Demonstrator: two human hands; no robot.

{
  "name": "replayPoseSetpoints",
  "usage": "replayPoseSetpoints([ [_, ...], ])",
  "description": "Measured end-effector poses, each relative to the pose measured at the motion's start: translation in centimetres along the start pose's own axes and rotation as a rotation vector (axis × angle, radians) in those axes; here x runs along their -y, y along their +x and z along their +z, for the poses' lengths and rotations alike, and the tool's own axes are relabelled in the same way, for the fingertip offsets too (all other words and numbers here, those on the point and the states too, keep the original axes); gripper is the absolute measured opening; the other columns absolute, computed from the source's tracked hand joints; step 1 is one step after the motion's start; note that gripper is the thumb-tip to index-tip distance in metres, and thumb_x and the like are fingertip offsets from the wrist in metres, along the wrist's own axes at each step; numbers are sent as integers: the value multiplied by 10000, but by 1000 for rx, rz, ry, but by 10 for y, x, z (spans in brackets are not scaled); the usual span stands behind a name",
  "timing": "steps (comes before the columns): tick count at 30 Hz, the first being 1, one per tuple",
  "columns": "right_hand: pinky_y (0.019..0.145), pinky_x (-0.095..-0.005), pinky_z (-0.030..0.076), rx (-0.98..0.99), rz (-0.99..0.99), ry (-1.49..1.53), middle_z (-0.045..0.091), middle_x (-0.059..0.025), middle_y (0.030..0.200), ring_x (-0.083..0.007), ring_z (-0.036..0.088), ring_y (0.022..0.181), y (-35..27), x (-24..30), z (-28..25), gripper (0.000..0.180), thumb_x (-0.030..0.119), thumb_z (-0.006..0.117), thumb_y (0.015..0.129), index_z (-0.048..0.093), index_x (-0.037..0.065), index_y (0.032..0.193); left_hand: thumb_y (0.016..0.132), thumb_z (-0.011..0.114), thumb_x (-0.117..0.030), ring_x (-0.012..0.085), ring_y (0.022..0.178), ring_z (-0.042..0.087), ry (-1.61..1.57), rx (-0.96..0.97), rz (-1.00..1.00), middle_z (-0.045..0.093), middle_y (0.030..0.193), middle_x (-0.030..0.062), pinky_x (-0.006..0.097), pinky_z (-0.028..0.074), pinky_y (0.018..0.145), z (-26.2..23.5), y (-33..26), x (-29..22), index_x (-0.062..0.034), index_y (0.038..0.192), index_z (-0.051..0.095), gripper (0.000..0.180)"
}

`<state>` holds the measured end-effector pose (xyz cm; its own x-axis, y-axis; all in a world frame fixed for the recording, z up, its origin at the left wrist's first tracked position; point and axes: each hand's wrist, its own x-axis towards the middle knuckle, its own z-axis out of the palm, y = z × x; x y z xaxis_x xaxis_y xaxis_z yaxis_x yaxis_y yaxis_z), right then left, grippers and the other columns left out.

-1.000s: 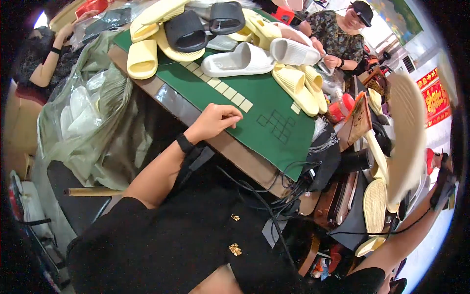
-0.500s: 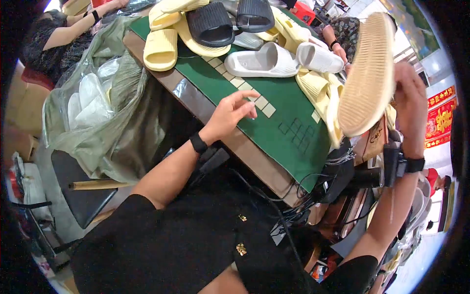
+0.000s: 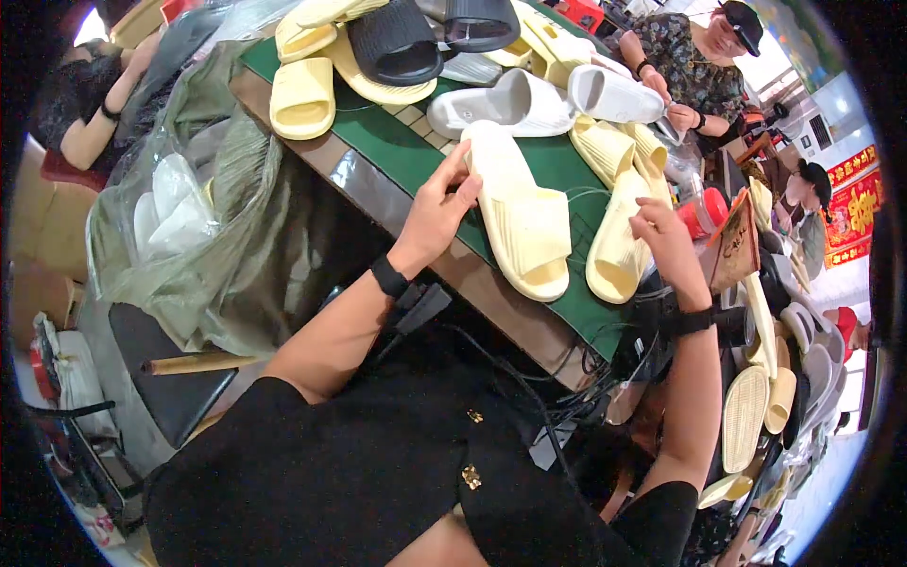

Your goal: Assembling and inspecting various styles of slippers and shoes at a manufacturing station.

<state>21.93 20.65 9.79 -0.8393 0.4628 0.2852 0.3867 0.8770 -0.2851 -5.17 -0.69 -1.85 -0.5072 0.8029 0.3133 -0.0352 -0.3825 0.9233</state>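
The person's left hand [image 3: 435,213] has its grip pinched around the far, heel end of a pale yellow slide sandal [image 3: 531,227], thumb on the insole. That sandal lies over the green mat [image 3: 387,175] of the table [image 3: 472,293], its open toe toward the near edge. The right hand [image 3: 675,250] is at the right side of a matching yellow slide [image 3: 619,246], fingers bent; whether that grip is closed on the sandal or merely beside it is unclear. The two slides lie side by side, slightly apart, toes near.

Beyond them, grey slides [image 3: 515,106], black slides [image 3: 392,47] and more yellow ones crowd the far part of the table. The left grey slide has a small mark on its insole, too small to read.

Most writing is at the right: a red poster [image 3: 855,203] on the far wall carries large gold characters, and a brown panel [image 3: 737,250] just beyond the right hand has dark, brush-like marks. Near that panel is a red-lidded jar [image 3: 709,210].
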Motion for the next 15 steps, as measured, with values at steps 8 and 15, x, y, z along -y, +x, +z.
replayPoseSetpoints([
  [8,632,-277,422,283,426,506,537,-14,693,-102,496,674,-13,37,7,264,208,553,949,585,-17,813,858,700,-228,233,1024,577,581,108,-19,536,1248,169,310,517,790,9,4,-10,-65,1418,470,627],
  [15,658,-253,436,152,299,603,597,-8,797,-86,520,724,-6,54,27,198,170,582,947,617,-6,863,755,624,-90,330,1035,570,777,249,156,569,1110,189,384,493,878,25,47,-16,-48,1207,631,455],
])
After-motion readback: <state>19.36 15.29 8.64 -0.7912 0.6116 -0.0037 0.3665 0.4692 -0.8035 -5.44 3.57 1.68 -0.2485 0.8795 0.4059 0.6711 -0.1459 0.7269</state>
